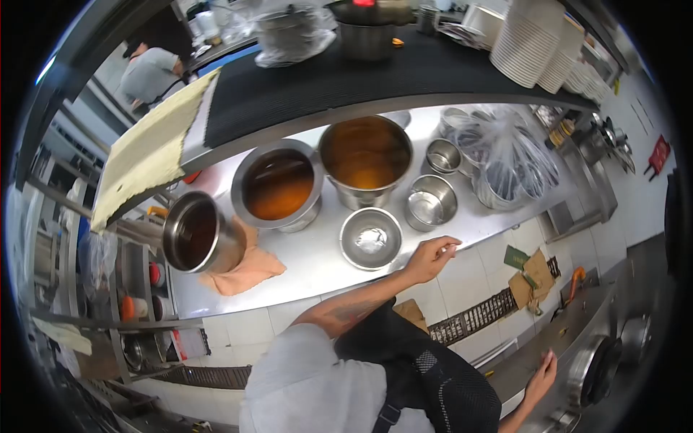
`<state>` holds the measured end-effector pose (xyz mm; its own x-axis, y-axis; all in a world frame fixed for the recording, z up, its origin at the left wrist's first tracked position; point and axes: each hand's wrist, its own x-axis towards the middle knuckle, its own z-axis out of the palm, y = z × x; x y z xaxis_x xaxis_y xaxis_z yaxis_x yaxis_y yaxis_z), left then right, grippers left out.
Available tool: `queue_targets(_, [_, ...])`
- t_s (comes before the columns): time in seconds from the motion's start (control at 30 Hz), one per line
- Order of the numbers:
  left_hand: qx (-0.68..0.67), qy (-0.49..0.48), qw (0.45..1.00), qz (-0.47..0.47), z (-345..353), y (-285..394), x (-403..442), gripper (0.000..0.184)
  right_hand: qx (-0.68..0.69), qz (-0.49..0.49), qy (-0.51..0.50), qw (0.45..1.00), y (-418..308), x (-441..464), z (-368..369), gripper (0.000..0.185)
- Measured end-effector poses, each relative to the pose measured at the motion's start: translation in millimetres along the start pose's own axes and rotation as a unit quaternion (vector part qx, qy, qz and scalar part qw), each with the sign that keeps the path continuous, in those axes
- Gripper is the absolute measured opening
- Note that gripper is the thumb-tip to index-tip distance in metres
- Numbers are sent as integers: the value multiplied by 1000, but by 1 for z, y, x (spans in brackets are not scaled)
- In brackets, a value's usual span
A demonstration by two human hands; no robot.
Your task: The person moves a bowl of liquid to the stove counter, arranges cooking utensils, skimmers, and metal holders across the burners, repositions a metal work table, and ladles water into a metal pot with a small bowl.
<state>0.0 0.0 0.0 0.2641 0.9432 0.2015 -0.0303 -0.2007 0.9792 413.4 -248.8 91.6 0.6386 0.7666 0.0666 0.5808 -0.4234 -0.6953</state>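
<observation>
My left hand [431,260] hovers by the front edge of the steel table [317,278], its fingers curled together. A small pale spot shows at the fingertips; I cannot make out whether it is something held. Nearest to it are an empty-looking steel bowl [370,239] and a small steel pot [431,203]. Lower right, my right hand [543,377] is held out with straight fingers, nothing visible in it, near a round pan [583,369]. Behind the bowl stand a large pot [364,189] and a wide-rimmed pot [277,184], both with brown liquid.
At the left, a tall steel container [193,232] of dark liquid stands beside an orange cloth [249,270]. A plastic-bagged stack [509,162] sits at the right. Overhead runs a shelf with a black mat [303,90] and white containers [530,40]. A person [148,72] works far left.
</observation>
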Motion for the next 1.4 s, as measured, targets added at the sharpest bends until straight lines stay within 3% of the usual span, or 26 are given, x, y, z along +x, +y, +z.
queue_targets(0.07, [23,53,998,-39,-2,-14,-27,25,3,-78,-37,996,-40,27,6,43])
queue_targets(0.1, [114,56,991,-46,-91,-3,-23,25,62,-101,-29,993,-78,14,89,43])
queue_targets(0.23, [29,253,966,-34,-145,-16,-141,26,84,-135,-164,974,-116,-7,129,42])
queue_targets(0.3, [82,295,942,-135,-170,11,-189,25,66,-214,-258,940,-156,-25,157,37])
queue_targets(0.37, [85,325,931,-141,-197,18,-231,25,68,-218,-298,927,-180,-41,189,34])
queue_targets(0.43, [160,345,920,-90,-230,25,-268,29,73,-272,-332,900,-204,-64,216,33])
queue_targets(0.5, [262,382,883,-70,-259,48,-293,38,92,-276,-369,883,-225,-94,232,33])
queue_targets(0.57, [375,425,822,48,-300,74,-311,33,112,-289,-396,865,-261,-118,236,33])
queue_targets(0.6, [469,477,736,104,-323,95,-317,32,118,-288,-422,852,-280,-132,234,33])
queue_targets(0.63, [461,537,705,37,-368,81,-346,35,124,-283,-447,839,-295,-144,235,33])
queue_targets(0.67, [473,585,659,14,-384,119,-349,39,153,-288,-452,830,-302,-153,245,31])
queue_targets(0.73, [470,626,622,6,-446,144,-366,43,146,-307,-459,821,-331,-176,252,32])
queue_targets(0.77, [466,625,626,10,-476,147,-371,43,142,-322,-468,810,-347,-189,257,33])
queue_targets(0.83, [404,598,683,-111,-532,145,-381,43,148,-329,-471,805,-379,-220,279,36])
queue_targets(0.87, [402,596,686,-111,-558,141,-384,43,142,-355,-483,788,-395,-236,294,37])
queue_targets(0.93, [270,462,813,-229,-603,131,-377,39,131,-387,-504,761,-429,-270,328,38])
queue_targets(1.03, [391,367,827,-168,-635,113,-360,37,147,-374,-543,738,-459,-321,404,49])
queue_targets(1.07, [353,367,833,-215,-637,114,-354,33,144,-357,-544,746,-466,-340,426,49])
queue_targets(1.1, [349,355,837,-225,-645,112,-352,33,193,-253,-589,743,-475,-359,446,45])
queue_targets(1.13, [292,302,879,-226,-655,109,-351,31,239,-149,-624,729,-483,-375,461,41])
queue_targets(1.17, [231,247,914,-222,-662,107,-351,31,235,-139,-623,733,-490,-389,473,41])
queue_targets(1.23, [198,227,929,-213,-670,101,-351,30,287,-3,-630,722,-504,-409,483,22])
queue_targets(1.3, [166,198,946,-194,-668,100,-341,31,298,26,-602,741,-508,-417,484,17])
queue_targets(1.4, [178,189,956,-135,-663,115,-328,28,350,-33,-547,760,-490,-424,488,14])
